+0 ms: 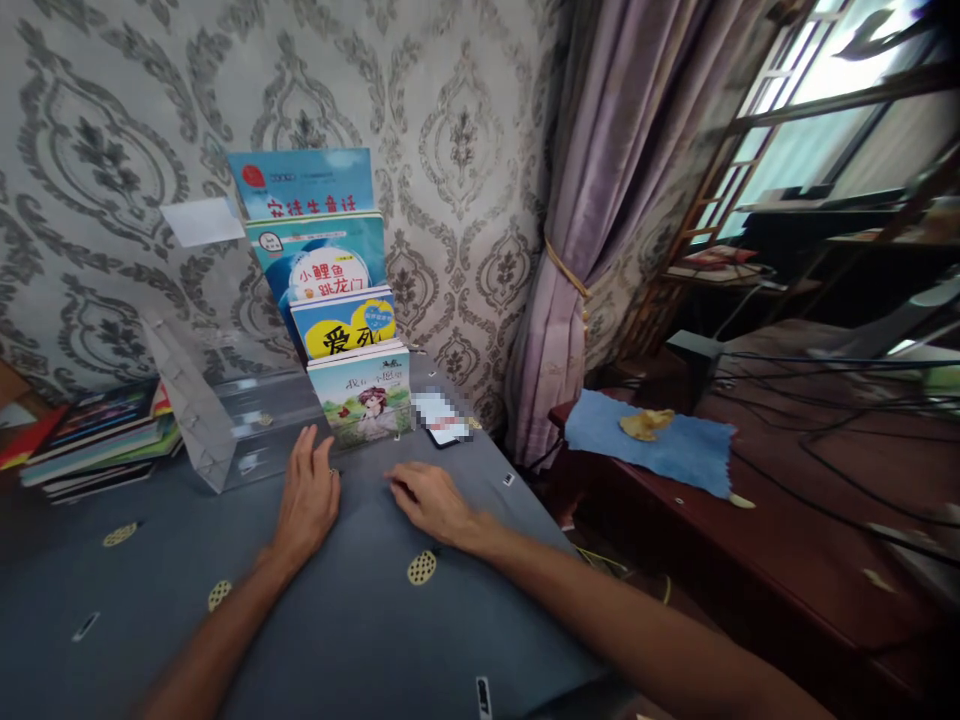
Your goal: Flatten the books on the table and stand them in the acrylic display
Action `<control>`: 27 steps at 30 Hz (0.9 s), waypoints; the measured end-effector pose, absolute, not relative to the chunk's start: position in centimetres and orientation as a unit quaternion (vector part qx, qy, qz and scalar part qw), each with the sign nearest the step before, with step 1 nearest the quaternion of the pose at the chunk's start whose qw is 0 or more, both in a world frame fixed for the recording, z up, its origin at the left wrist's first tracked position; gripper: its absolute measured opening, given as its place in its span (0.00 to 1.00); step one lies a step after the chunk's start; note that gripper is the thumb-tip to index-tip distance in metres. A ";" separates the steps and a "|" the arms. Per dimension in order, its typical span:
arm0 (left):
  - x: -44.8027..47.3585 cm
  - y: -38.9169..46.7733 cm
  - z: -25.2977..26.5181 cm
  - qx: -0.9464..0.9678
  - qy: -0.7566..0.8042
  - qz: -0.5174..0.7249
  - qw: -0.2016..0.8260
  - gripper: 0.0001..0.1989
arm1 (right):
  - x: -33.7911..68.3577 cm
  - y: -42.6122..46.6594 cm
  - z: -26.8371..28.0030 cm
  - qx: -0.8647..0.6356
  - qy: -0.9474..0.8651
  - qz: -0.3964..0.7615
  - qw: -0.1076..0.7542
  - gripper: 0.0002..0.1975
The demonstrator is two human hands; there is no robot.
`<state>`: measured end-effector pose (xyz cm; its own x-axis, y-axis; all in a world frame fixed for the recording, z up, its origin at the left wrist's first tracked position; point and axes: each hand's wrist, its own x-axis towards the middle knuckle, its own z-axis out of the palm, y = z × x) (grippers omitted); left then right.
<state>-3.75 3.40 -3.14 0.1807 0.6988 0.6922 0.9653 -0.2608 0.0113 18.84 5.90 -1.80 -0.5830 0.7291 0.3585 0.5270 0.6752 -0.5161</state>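
Observation:
My left hand rests on the grey table cover with its fingers stretched out, close to the lower left corner of the front book. My right hand lies on the table to the right, fingers loosely bent, a gap by the thumb and nothing visible in it. Behind the hands stands a clear stepped rack. Its right side bears several picture books in rising rows: the front one, a yellow and blue book, a teal book and a blue book at the top.
A phone lies right of the books. Stacked books sit at the left, near the patterned wall. A white card sticks out beside the top book. Beyond a tied curtain, a red-brown table holds a blue cloth and black cables.

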 end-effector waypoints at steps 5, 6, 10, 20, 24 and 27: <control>-3.2 3.3 -3.0 -0.767 -0.542 -0.260 0.225 0.17 | 19.3 6.9 -2.2 -0.328 -0.874 0.206 0.294 0.12; -3.3 3.4 -3.0 -0.772 -0.541 -0.255 0.216 0.15 | 19.5 7.0 -2.2 -0.326 -0.873 0.210 0.295 0.12; -3.5 3.7 -3.3 -0.786 -0.543 -0.242 0.172 0.13 | 20.0 7.4 -2.2 -0.328 -0.864 0.234 0.301 0.12; -3.5 3.9 -3.2 -0.795 -0.556 -0.223 0.093 0.12 | 20.2 7.5 -1.7 -0.358 -0.851 0.264 0.280 0.14; -3.5 4.0 -3.3 -0.797 -0.549 -0.234 0.090 0.12 | 20.2 7.5 -1.7 -0.362 -0.851 0.258 0.278 0.14; -3.5 3.9 -3.2 -0.801 -0.549 -0.219 0.095 0.13 | 20.2 7.6 -1.7 -0.363 -0.853 0.254 0.277 0.14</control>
<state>-3.50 3.95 -3.24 0.3011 0.8384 0.4544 0.9214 -0.3785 0.0878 20.18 7.55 -1.70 -0.5835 0.7597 0.2870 0.4784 0.6071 -0.6345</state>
